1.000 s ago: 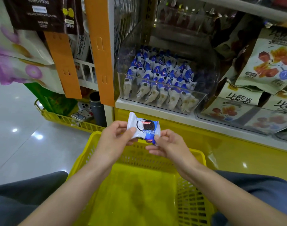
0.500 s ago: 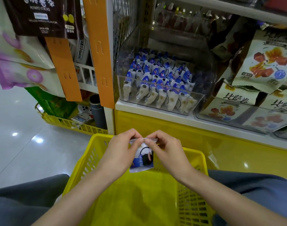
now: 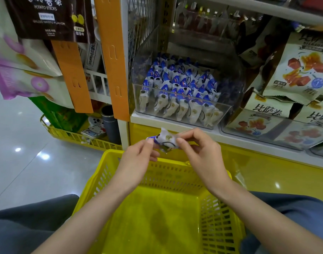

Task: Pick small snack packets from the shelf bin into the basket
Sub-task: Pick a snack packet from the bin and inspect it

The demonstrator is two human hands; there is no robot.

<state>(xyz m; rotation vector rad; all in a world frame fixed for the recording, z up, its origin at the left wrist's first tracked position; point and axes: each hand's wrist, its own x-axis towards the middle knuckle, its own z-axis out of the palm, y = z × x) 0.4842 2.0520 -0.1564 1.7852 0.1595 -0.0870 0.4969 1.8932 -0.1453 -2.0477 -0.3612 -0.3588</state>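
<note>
Pinches the left end of a snack packet with the left grip, the right end with the right grip. Holds it above the basket's far rim, under the shelf edge, open basket mouth beneath. Up right, clear bin of seemingly matching packets.

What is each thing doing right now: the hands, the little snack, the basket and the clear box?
Left hand: pinches the left end of the snack packet.
Right hand: pinches its right end.
Snack packet: held up between both hands, not in the basket.
Yellow basket: no packet seen inside.
Clear shelf bin: holds rows of blue-and-white packets.
</note>
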